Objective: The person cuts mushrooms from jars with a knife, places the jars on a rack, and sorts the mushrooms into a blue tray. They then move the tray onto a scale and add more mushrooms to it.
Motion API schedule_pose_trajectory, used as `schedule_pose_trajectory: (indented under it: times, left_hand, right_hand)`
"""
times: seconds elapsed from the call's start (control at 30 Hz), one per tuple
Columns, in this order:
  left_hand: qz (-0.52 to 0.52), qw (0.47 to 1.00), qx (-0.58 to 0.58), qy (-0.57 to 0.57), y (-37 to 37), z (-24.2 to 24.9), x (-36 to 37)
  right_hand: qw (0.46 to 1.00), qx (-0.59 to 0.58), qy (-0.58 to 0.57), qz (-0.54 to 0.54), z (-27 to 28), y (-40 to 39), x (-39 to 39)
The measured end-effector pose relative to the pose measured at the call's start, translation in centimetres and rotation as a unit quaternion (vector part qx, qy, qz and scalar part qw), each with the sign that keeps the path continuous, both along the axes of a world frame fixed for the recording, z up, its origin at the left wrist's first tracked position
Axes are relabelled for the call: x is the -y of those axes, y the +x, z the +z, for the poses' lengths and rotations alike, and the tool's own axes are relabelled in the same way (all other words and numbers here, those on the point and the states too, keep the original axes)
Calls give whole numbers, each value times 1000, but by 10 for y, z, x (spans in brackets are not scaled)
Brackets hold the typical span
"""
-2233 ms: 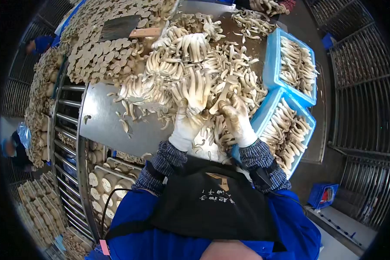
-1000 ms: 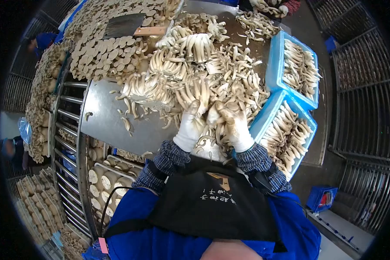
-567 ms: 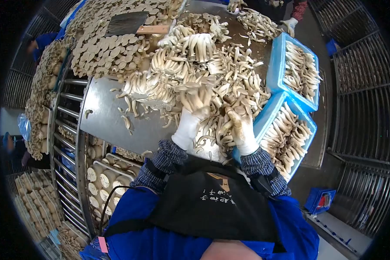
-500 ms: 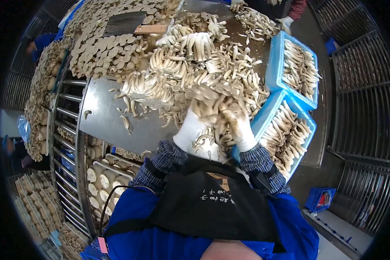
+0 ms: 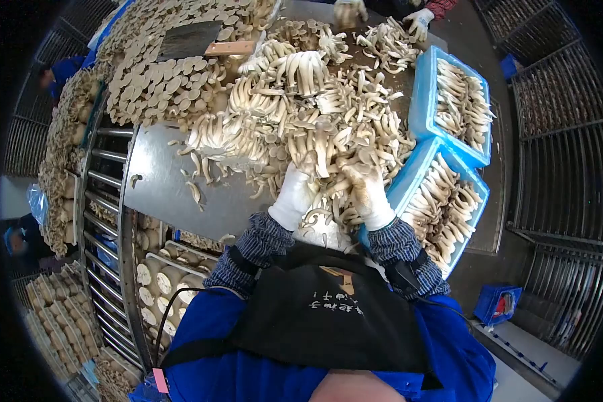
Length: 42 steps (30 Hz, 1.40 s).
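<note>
Steel tabletop carries a broad heap of pale mushrooms, with two blue crates of sorted stems just to the right. Both gloved hands work at the heap's near edge. The left hand is closed around a mushroom cluster; the right hand is pressed into the same cluster, fingers curled on its stems. The step looks like pulling the clump apart. Next, I judge, a firm parting tug, then a short carry to the nearer crate.

mushroom packing plant | steel table | mushroom heaps | blue crates
</note>
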<state>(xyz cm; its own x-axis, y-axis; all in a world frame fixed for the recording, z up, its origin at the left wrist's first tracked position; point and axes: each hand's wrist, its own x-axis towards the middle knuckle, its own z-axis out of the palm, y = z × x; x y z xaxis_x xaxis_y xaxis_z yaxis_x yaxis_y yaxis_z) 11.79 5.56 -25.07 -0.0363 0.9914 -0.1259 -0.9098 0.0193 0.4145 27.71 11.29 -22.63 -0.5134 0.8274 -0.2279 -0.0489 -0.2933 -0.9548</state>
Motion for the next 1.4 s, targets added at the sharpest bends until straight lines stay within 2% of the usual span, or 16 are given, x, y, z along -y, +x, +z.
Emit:
schedule_pose_trajectory:
  times: [0.1,0.17,0.27,0.5,0.63,0.77,0.83,0.9,0.97,1.0,1.13,1.17,1.23,1.3,1.37,1.4]
  left_hand:
    - [86,989,87,-88,1,-22,-11]
    - [8,989,131,-66,-11,-51,-6]
    - [23,982,-139,-123,11,-40,-6]
    - [54,981,-71,-174,2,-17,-9]
    - [3,978,-151,-145,7,-19,-8]
    - [-10,984,-121,-132,-2,-29,-8]
    - [-100,982,-125,-99,-7,-39,-8]
    - [-140,985,-27,-101,-5,-30,-2]
    - [-121,982,-85,-114,-3,-35,-4]
    - [-113,980,-127,-106,-2,-36,-4]
    - [-74,941,-304,-128,5,-37,-11]
    - [-75,941,-303,-128,10,-38,-13]
    - [52,933,-307,-180,16,-37,-17]
    - [31,955,-224,-190,11,-40,-21]
    - [31,972,-194,-132,16,-36,-22]
    - [32,978,-178,-101,18,-35,-23]
  right_hand:
    - [968,-235,-59,-56,-12,1,0]
    - [977,-191,-49,-76,-4,3,-2]
    - [990,84,100,44,-18,6,-12]
    - [984,0,167,-56,-21,14,-16]
    - [913,172,365,61,-11,16,-15]
    - [917,136,375,9,-27,12,-17]
    - [994,106,34,22,-20,12,-15]
    - [980,153,102,78,-19,19,-17]
    - [978,176,-20,113,-2,20,-19]
    - [926,203,274,164,-13,27,-19]
    - [812,262,515,80,-23,27,-16]
    - [812,263,515,81,-25,24,-13]
    - [935,148,322,-35,-34,22,-8]
    - [945,224,239,8,-45,33,-17]
    - [995,28,-61,-69,-48,38,-24]
    - [989,137,43,-39,-55,39,-28]
